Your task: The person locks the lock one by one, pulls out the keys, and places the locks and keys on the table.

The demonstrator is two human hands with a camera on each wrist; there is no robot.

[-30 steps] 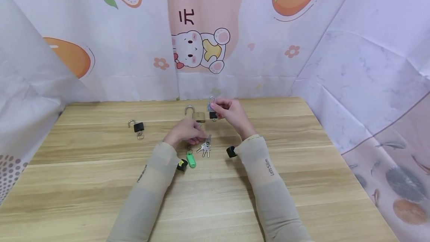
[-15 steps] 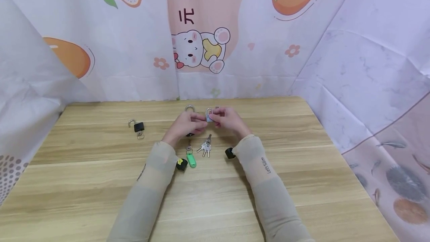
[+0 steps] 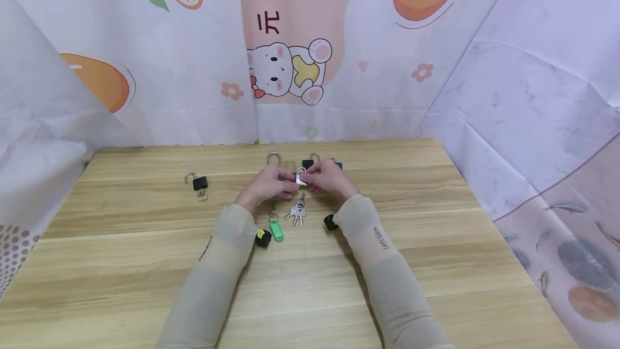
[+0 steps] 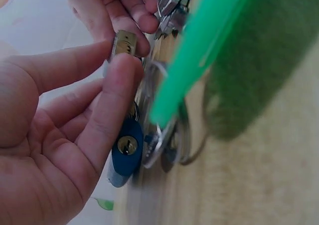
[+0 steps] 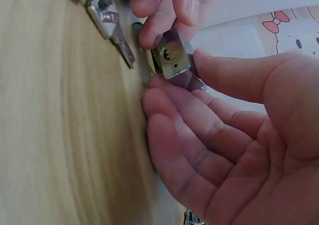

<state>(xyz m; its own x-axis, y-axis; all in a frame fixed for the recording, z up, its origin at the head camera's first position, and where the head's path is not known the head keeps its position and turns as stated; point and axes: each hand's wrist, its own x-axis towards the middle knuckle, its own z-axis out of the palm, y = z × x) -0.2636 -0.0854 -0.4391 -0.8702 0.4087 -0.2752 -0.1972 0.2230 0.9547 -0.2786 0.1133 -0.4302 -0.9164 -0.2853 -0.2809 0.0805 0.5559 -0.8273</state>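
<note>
A small silver padlock (image 3: 301, 179), its shackle upward, is between my two hands above the table's middle. My right hand (image 3: 329, 178) pinches it between thumb and fingers. From the other side, my left hand (image 3: 268, 183) holds it with thumb and fingertip. The padlock's underside with its keyhole shows in the left wrist view (image 4: 124, 43) and right wrist view. Just in front of the hands lies a bunch of keys (image 3: 297, 212). A green key tag (image 3: 276, 231) on a ring lies left of the keys.
Behind the hands lie a brass padlock (image 3: 287, 166), a black padlock (image 3: 307, 164) and a partly hidden blue padlock (image 3: 338, 166). Another black padlock (image 3: 200, 183), shackle swung out, lies farther left. A printed curtain (image 3: 194, 117) hangs along the table's back edge.
My right hand has brought the silver padlock toward me from near the back edge. My left hand has risen from beside the keys and taken hold of the padlock too.
</note>
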